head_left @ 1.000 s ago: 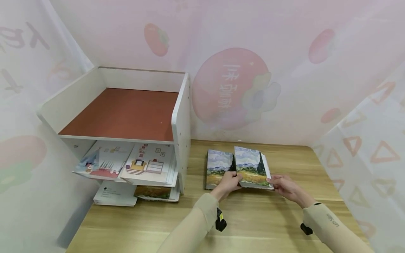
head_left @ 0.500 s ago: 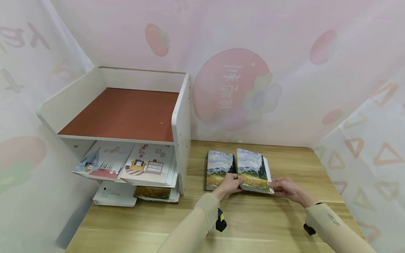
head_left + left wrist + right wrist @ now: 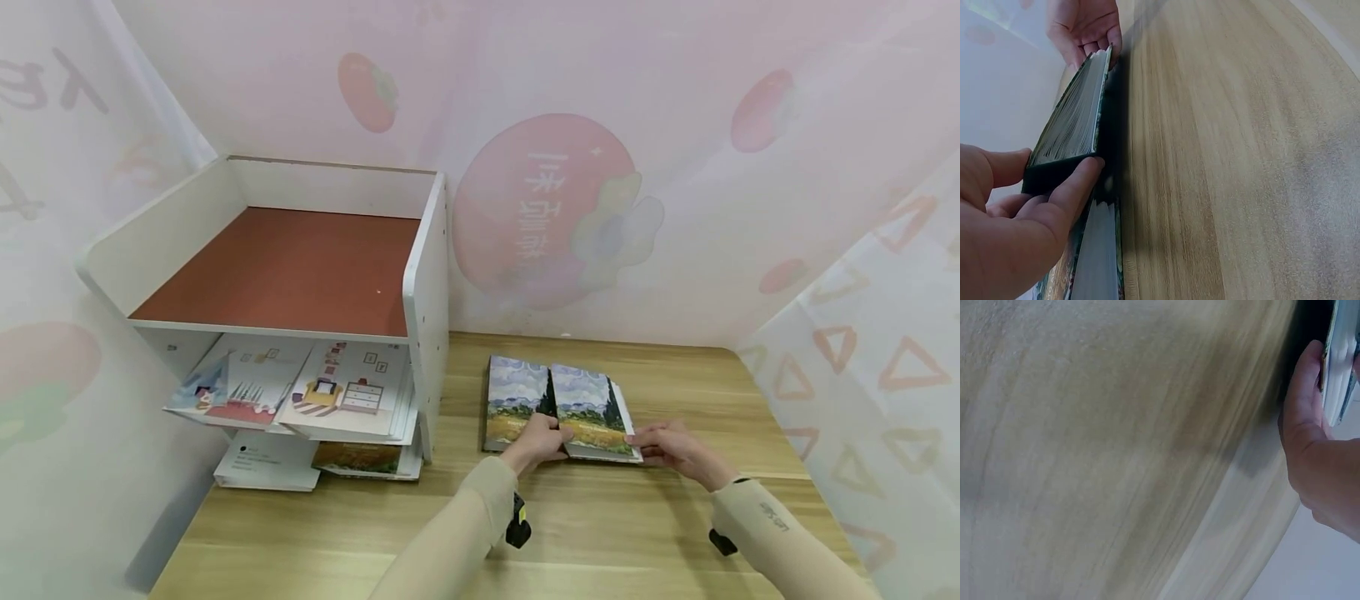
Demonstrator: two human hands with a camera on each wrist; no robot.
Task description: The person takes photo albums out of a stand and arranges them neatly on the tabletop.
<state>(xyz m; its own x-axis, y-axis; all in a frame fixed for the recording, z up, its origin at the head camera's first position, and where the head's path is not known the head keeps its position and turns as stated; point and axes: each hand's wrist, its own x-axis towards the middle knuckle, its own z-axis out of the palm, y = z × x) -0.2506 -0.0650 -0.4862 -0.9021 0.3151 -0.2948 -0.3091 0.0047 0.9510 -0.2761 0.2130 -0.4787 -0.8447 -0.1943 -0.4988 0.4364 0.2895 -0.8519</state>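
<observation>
In the head view a thick book with a painted landscape cover [image 3: 592,412] is held between both hands, at the right of a matching landscape book [image 3: 517,392] lying on the table. My left hand [image 3: 537,442] pinches its spine side near the lower corner, thumb on one cover and fingers on the other. At the opposite, page side my right hand [image 3: 673,452] grips the lower corner. The left wrist view looks along the bottom page edges of the held book [image 3: 1072,112], which is close beside the other book [image 3: 1099,256]. Part of the held book [image 3: 1338,369] also shows in the right wrist view.
At the left stands a white shelf unit [image 3: 427,275] with a brown top board [image 3: 300,267]. Illustrated white books [image 3: 352,392] lie on its middle level. Below, a white book [image 3: 268,462] and another landscape book [image 3: 360,457] jut out over the wooden table [image 3: 600,525].
The held book has come down and slightly toward me, its top edge now nearly level with that of the neighbouring book. Both hands keep their grip and move with it.
</observation>
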